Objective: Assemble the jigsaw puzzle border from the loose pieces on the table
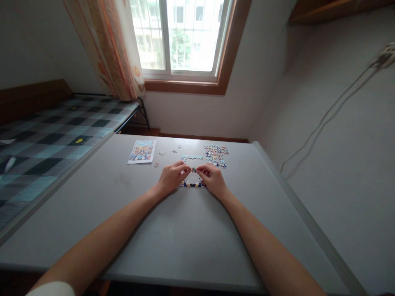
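Two sets of fingers (186, 167) pinch one small bit of puzzle (194, 169), just below the middle of the frame. The left hand (172, 176) has its fingers closed on the left side of the bit, and the right hand (213, 177) has its fingers closed on the right side. It is too small to tell if it is one piece or a few. It looks light and stiff, like card, and not very slippery. The little knobs could bend, so the flat edges seem the best place to hold.

Close around the hands is a puzzle border (193, 185), partly hidden. To its upper right lies a pile of pieces (216, 153). To its upper left are some loose pieces (162, 153) and a picture sheet (142, 152). All lie on the grey bench (185, 234). A checked bed (92, 113) is at the left of the frame.
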Motion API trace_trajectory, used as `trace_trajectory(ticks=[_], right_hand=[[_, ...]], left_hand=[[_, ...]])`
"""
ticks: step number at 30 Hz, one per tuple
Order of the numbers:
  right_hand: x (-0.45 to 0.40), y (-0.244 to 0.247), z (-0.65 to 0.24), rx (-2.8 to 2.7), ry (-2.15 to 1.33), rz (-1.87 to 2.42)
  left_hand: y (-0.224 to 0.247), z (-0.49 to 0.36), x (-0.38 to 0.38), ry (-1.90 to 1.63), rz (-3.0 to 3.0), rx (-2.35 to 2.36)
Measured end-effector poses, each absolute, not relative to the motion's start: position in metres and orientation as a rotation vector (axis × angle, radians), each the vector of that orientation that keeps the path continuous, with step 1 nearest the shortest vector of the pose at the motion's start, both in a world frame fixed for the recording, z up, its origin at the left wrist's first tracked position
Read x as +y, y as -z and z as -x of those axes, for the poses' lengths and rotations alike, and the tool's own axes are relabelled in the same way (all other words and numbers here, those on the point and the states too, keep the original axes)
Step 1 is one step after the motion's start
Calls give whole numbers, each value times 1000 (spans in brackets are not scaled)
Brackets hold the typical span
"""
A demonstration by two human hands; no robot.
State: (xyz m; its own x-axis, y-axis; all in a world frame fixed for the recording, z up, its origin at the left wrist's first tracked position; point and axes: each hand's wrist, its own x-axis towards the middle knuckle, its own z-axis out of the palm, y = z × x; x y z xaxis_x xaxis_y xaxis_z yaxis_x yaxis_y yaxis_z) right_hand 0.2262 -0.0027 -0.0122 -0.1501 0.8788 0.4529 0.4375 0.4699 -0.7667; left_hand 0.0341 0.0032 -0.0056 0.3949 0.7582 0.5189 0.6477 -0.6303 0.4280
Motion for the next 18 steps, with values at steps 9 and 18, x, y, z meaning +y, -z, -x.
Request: trace_trajectory(ticks=[9,18], right_hand=[[-4,11,-226,-1776,-638,1132],[-5,9,-226,-1779,-622,1132]], left_hand=[[7,-34,5,-1020,-2519,1267],[5,-35,3,-1042,-2485,1237]])
